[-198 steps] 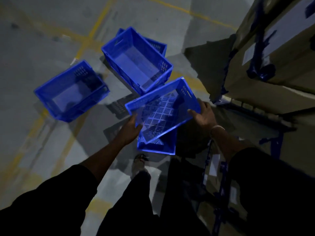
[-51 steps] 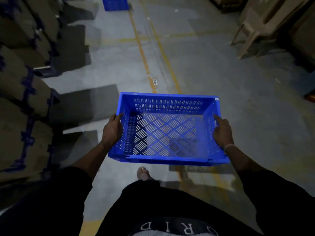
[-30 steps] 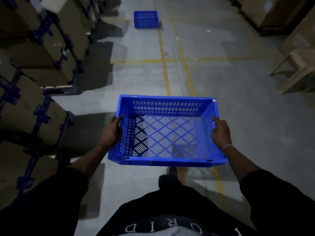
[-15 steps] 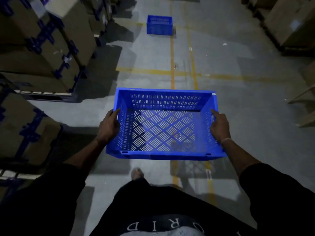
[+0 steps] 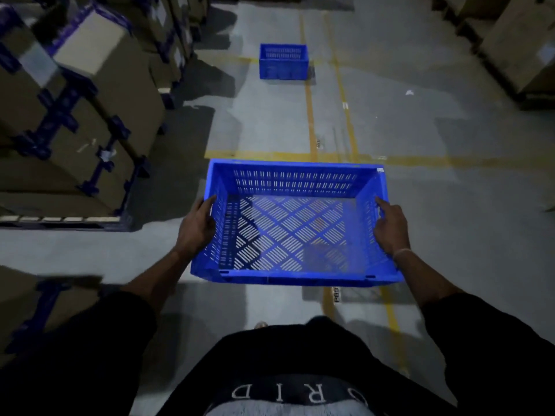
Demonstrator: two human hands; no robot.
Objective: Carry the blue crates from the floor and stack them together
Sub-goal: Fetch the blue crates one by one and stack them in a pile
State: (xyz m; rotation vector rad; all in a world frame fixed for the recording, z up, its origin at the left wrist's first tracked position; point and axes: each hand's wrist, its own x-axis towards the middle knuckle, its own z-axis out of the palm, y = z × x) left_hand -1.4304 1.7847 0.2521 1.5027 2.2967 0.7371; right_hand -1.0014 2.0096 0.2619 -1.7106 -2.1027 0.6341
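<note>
I see the concrete floor filling most of my view, grey and dim, with yellow lines painted along the aisle and a cross line running behind the carried load. On my left stand stacked cardboard boxes bound with dark blue strapping, resting on pallets; more cardboard boxes sit at the upper right edge.

At the bottom I have the person's dark shirt with pale letters on it, and dark sleeves on both sides.

The carried blue crate hangs in front of the body, off the floor, roughly level, open side up and with nothing in it. Its base is a lattice of slots and its walls are vented; the floor shows through the slots.

A second blue crate stands on the floor well ahead in the aisle, just left of the yellow lines, well apart from the one in hand.

The left hand takes its grip on the crate's left short wall, thumb over the rim and palm against the outside; I cannot see the fingers beneath. The right hand grips the right short wall, thumb along the top of the rim, the other fingers curled round the outer side. A thin band circles the right wrist.

A small pale scrap lies on the floor to the right.
</note>
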